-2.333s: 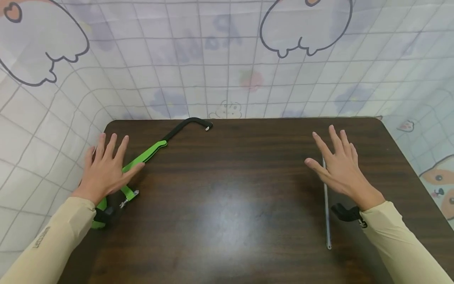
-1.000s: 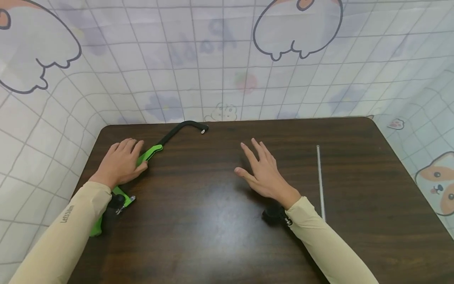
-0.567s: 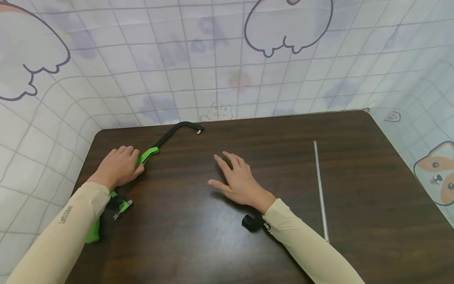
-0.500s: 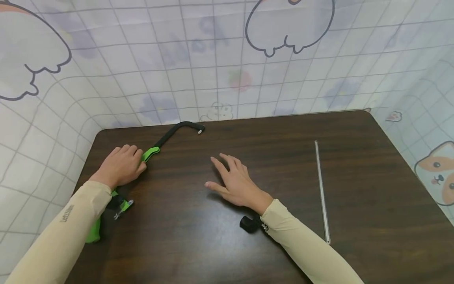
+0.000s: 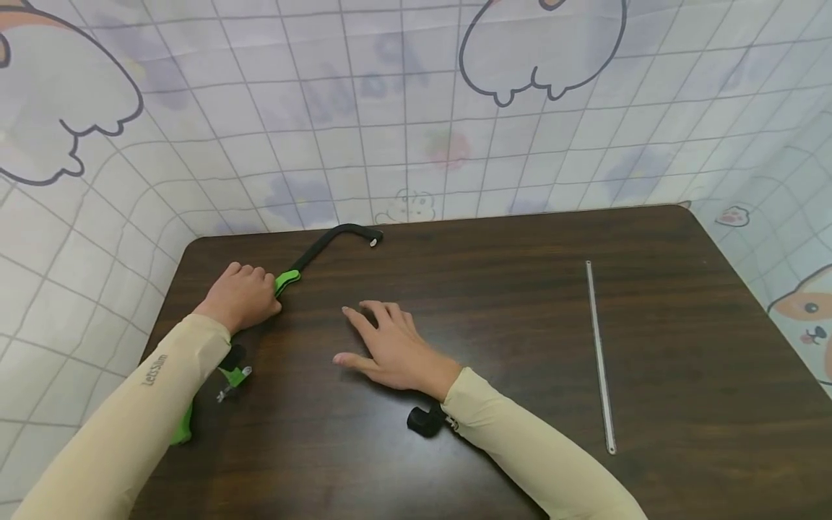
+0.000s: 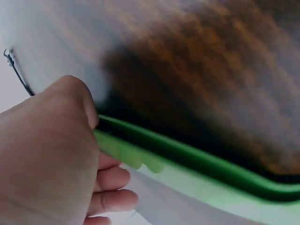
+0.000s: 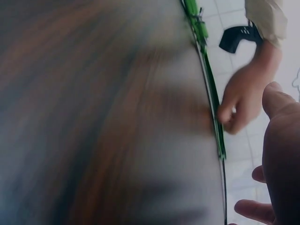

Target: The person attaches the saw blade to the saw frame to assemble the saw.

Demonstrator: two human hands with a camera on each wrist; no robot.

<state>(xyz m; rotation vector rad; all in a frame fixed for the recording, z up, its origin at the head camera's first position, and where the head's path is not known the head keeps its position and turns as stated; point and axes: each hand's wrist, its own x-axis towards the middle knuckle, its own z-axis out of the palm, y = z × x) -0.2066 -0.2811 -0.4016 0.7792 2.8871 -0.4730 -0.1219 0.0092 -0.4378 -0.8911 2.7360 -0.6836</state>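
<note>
A green and black hacksaw frame (image 5: 288,279) lies at the table's left, its black hooked end near the back edge. My left hand (image 5: 243,296) grips its green bar; in the left wrist view the thumb and fingers of the left hand (image 6: 51,154) pinch the green bar (image 6: 197,164). My right hand (image 5: 395,354) hovers over the middle of the table with fingers spread, holding nothing. A thin silver hacksaw blade (image 5: 601,354) lies apart at the right. My forearm hides part of the frame's handle end.
The dark wooden table (image 5: 468,289) has rounded back corners. A white grid-patterned cloth (image 5: 416,130) hangs behind it and at both sides. Near the frame's handle end sits a small metal wing nut (image 5: 224,393).
My left hand has come down from spread fingers to a grip on the hacksaw frame. The right hand has moved left from above the blade to the table's middle.
</note>
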